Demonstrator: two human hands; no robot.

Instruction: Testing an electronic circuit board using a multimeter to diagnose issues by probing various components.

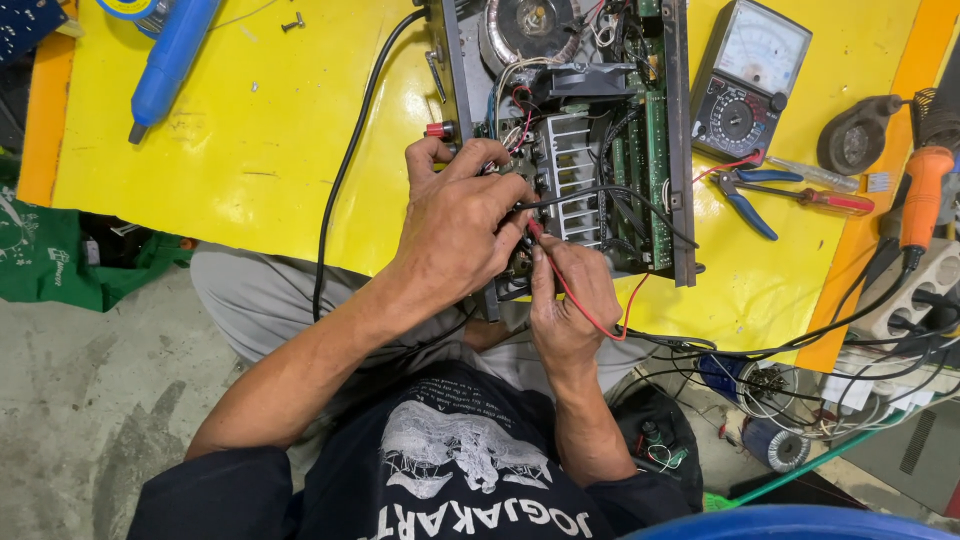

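An opened electronic chassis (pixel 655 150) with green circuit boards, a finned metal heat sink (pixel 575 175) and a round transformer (pixel 530 25) lies on the yellow table (pixel 260 130). My left hand (pixel 460 225) rests on the chassis's near left corner, its fingers curled by the black test lead (pixel 610 195). My right hand (pixel 570 295) pinches the red test probe (pixel 545 245) against the board just below the heat sink. Red and black leads run off toward the analog multimeter (pixel 745 80).
A blue soldering tool (pixel 170 60) lies at the far left. Blue-handled pliers (pixel 750 195) and a red screwdriver (pixel 830 200) sit right of the chassis. An orange-handled tool (pixel 920 195), a power strip (pixel 925 290) and tangled cables crowd the right edge. A black cord (pixel 345 170) crosses the table.
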